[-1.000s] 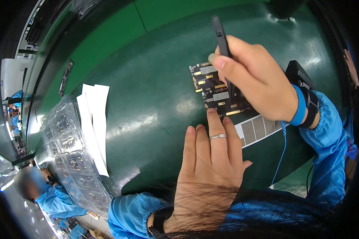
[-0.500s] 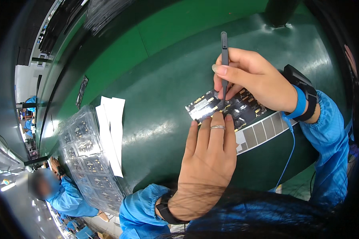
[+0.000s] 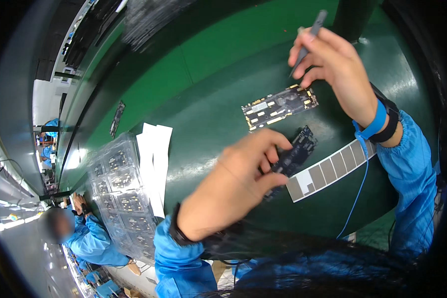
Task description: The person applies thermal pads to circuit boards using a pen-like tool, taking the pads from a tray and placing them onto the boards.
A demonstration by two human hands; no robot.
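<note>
two hands worked over the dark green table [image 3: 198, 124]. at far left, a co-worker in blue [image 3: 84, 233] sat beside a stack of clear plastic trays [image 3: 119, 193], with white paper strips [image 3: 154, 164] just right of them, well apart from the work. the left hand [image 3: 233, 184] had its fingers clenched on a small dark blue circuit board [image 3: 295, 151], which ran long-ways from the fingertips up and to the right, its far end free. the board's lower side overlapped a grey-and-white label strip [image 3: 333, 169] slanting the same way. above it, apart, lay a larger black circuit board with gold pads [image 3: 279, 108] flat on the table. the right hand [image 3: 337, 69] hung above that board's right end, fingers pinched on a slim dark tool [image 3: 308, 37] tilted up, nearer the larger board than the held one. open table lay left of both boards.
</note>
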